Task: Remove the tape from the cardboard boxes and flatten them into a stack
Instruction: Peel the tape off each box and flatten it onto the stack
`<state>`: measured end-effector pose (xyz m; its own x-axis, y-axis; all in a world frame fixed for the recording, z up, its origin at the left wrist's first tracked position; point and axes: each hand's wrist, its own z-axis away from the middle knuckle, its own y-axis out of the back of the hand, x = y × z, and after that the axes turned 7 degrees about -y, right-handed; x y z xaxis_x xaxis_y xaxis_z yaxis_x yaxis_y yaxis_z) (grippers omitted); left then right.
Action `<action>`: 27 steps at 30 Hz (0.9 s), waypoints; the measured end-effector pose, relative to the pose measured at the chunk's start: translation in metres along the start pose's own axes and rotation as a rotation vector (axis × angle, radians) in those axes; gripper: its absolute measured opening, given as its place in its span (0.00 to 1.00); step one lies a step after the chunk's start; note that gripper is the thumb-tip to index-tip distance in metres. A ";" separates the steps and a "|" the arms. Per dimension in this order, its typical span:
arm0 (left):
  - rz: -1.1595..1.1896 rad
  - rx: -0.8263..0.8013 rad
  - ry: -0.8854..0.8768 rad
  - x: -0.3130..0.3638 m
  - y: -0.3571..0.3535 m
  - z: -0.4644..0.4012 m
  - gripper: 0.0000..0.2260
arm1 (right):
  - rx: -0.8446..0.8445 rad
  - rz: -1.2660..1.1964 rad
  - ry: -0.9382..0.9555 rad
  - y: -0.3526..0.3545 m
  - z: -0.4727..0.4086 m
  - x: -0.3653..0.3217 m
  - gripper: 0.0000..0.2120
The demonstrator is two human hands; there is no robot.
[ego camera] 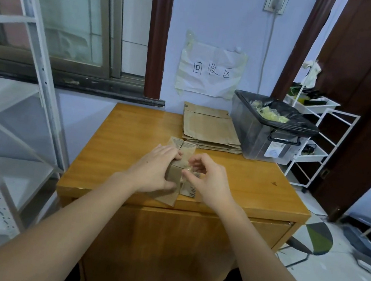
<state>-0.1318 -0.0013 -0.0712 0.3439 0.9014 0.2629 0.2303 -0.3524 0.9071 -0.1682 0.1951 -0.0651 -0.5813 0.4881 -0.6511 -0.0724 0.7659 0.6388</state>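
On the table (132,132), the flattened stack (210,129) lies left of the bin (260,137), behind the box (179,163).

Flattened stack (210,129) and bin (266,131) block tabletop's far-right.

From my feed the room looks evenly lit, soft and slightly cool, with mild sheen on the glossy orange-brown wooden cabinet top (131,136). Wide-angle distortion bows the white metal shelving frame (36,48) at left. Edges smear; the centre stays fairly sharp, shadows faint.
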 end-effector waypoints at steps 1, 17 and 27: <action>-0.001 -0.003 -0.003 0.003 0.000 -0.002 0.34 | 0.013 -0.003 0.006 0.002 0.000 0.002 0.11; -0.042 0.008 -0.136 0.020 -0.019 -0.056 0.26 | 0.189 -0.289 -0.251 0.065 -0.030 0.025 0.09; 0.100 0.127 -0.109 0.008 -0.045 -0.070 0.21 | 0.297 -0.086 -0.225 0.089 -0.060 0.055 0.10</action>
<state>-0.2033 0.0389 -0.0865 0.4662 0.8302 0.3056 0.3009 -0.4737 0.8277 -0.2551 0.2650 -0.0200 -0.3885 0.4713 -0.7918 0.1443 0.8798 0.4528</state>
